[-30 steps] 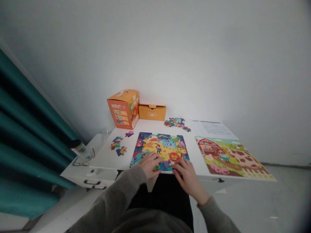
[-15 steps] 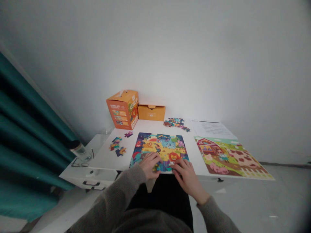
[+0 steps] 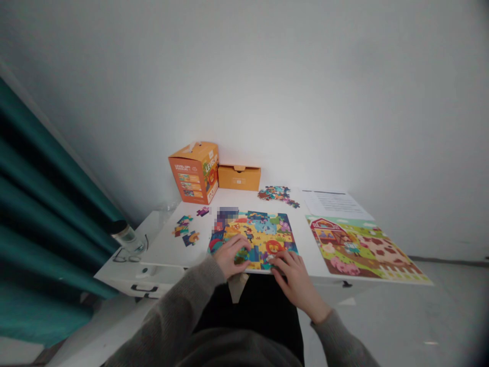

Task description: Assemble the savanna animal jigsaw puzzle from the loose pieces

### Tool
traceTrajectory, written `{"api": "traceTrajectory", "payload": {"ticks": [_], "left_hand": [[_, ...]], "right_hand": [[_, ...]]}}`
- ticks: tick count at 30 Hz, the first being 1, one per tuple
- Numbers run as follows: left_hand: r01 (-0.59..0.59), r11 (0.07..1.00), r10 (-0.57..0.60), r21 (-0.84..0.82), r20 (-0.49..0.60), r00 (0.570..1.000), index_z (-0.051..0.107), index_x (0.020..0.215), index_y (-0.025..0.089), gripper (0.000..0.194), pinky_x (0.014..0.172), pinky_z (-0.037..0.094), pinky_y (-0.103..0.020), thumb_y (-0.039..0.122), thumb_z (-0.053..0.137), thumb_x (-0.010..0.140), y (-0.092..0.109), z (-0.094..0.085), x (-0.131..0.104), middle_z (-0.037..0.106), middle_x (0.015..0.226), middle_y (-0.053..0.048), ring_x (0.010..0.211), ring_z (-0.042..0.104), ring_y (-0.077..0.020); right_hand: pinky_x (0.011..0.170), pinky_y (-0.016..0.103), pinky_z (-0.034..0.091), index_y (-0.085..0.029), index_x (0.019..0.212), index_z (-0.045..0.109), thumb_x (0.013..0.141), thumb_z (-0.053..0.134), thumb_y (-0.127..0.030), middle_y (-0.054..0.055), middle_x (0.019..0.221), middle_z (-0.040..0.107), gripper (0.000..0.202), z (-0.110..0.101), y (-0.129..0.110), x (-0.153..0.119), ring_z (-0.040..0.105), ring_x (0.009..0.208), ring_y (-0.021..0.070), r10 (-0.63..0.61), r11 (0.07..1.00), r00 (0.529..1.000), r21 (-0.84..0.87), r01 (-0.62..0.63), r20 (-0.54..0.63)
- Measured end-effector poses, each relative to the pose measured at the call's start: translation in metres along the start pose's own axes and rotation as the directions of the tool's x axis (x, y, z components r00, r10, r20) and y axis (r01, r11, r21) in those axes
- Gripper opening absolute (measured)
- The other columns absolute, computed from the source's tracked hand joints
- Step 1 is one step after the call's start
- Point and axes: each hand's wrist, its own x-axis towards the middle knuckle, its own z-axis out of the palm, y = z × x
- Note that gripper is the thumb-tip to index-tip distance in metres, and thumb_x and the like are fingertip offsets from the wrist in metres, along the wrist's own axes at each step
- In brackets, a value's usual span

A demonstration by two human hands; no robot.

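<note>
The puzzle board (image 3: 267,229), a colourful animal scene with a lion near its lower right, lies at the table's front edge. My left hand (image 3: 232,255) rests over its lower left part. Its fingers arch, with the thumb apart, and puzzle picture shows in the gap between. At the lower right corner, my right hand (image 3: 290,272) touches the board with bent fingertips below the lion, the thumb apart near the front edge. No loose piece is visible in either hand. Both palms and the board beneath them are hidden.
Loose puzzle pieces (image 3: 190,238) lie left of the board, and a pile of pieces (image 3: 275,192) lies behind it. An orange puzzle box (image 3: 196,173) and a yellow box (image 3: 239,177) stand at the back. A farm picture (image 3: 359,247), paper sheet (image 3: 332,204), bottle (image 3: 130,239) and glasses (image 3: 126,256) are around.
My left hand has shifted slightly left, its thumb and fingers spreading wider and uncovering more of the board's lower middle. My right hand stays almost in place.
</note>
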Motion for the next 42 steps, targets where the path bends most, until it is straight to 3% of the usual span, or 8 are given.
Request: {"api": "traceTrajectory", "payload": {"ticks": [4,7,14,19,22,28,34,42], "left_hand": [[-0.025,0.999,0.027,0.021,-0.062,0.998,0.056,0.097,0.021,0.02,0.095,0.051,-0.035,0.016,0.067,0.081,0.002,0.0,-0.002,0.06,0.112,-0.009,0.107,0.06,-0.0219],[-0.06,0.996,0.064,0.06,-0.07,0.995,0.057,0.096,0.02,0.016,0.093,0.052,-0.033,0.018,0.067,0.084,0.009,0.001,-0.002,0.06,0.112,-0.009,0.106,0.061,-0.0211],[-0.164,0.975,0.176,0.151,-0.069,0.982,0.061,0.094,0.021,0.006,0.092,0.054,-0.036,0.022,0.063,0.089,0.019,0.013,-0.002,0.061,0.113,-0.009,0.103,0.061,-0.0217],[-0.026,0.999,0.031,0.041,-0.102,0.994,0.057,0.12,0.022,0.032,0.099,0.051,-0.039,0.025,0.062,0.088,0.024,0.015,-0.002,0.061,0.12,-0.01,0.113,0.06,-0.0234],[0.146,0.985,-0.155,-0.097,-0.095,0.983,0.05,0.13,0.021,0.04,0.09,0.053,-0.035,0.023,0.058,0.091,0.026,0.011,-0.001,0.067,0.101,-0.006,0.096,0.066,-0.0195],[0.233,0.946,-0.222,-0.224,0.074,0.972,0.063,0.104,0.018,0.016,0.069,0.051,-0.026,0.022,0.058,0.09,0.028,0.004,0.001,0.069,0.079,-0.001,0.072,0.065,-0.0148],[0.319,0.891,-0.328,-0.322,0.029,0.944,0.059,0.096,0.018,0.011,0.07,0.054,-0.028,0.025,0.063,0.088,0.023,0.004,-0.004,0.074,0.078,-0.002,0.072,0.07,-0.0165],[0.331,0.829,-0.374,-0.452,-0.007,0.928,0.059,0.094,0.018,0.015,0.072,0.057,-0.03,0.033,0.06,0.093,0.011,-0.002,-0.009,0.075,0.078,-0.004,0.071,0.072,-0.0172]], "right_hand": [[0.088,0.043,0.045,-0.026,0.114,0.065,0.098,0.05,-0.027,0.009,0.11,0.068,0.022,0.0,-0.004,0.006,0.059,0.104,0.0273,0.067,0.996,0.995,0.059,-0.063,-0.077],[0.082,0.04,0.048,-0.023,0.12,0.059,0.1,0.045,-0.032,0.008,0.102,0.068,0.026,0.004,-0.016,0.015,0.063,0.091,0.0243,0.257,0.93,0.956,0.306,-0.205,-0.141],[0.069,0.032,0.05,-0.023,0.119,0.055,0.093,0.053,-0.034,0.001,0.084,0.059,0.028,0.019,-0.034,0.028,0.058,0.072,0.0185,0.373,0.675,0.928,0.69,-0.263,-0.011],[0.067,0.031,0.049,-0.023,0.119,0.053,0.092,0.055,-0.035,-0.001,0.078,0.054,0.029,0.022,-0.031,0.019,0.057,0.07,0.018,0.395,0.63,0.919,0.73,-0.264,-0.009],[0.064,0.03,0.048,-0.023,0.116,0.054,0.094,0.054,-0.035,-0.003,0.073,0.052,0.025,0.021,-0.034,0.014,0.056,0.063,0.0165,0.37,0.608,0.928,0.741,-0.286,0.054],[0.065,0.03,0.049,-0.023,0.118,0.055,0.096,0.051,-0.034,-0.001,0.077,0.057,0.025,0.024,-0.04,0.017,0.059,0.063,0.0161,0.361,0.612,0.932,0.742,-0.272,0.043],[0.071,0.032,0.052,-0.022,0.112,0.059,0.092,0.055,-0.033,0.003,0.087,0.062,0.024,0.025,-0.039,0.029,0.061,0.075,0.019,0.366,0.706,0.927,0.674,-0.217,-0.085],[0.069,0.033,0.052,-0.022,0.118,0.066,0.093,0.052,-0.034,0.006,0.09,0.068,0.031,0.017,-0.04,0.05,0.062,0.077,0.0213,0.319,0.741,0.947,0.632,-0.226,-0.036]]}}
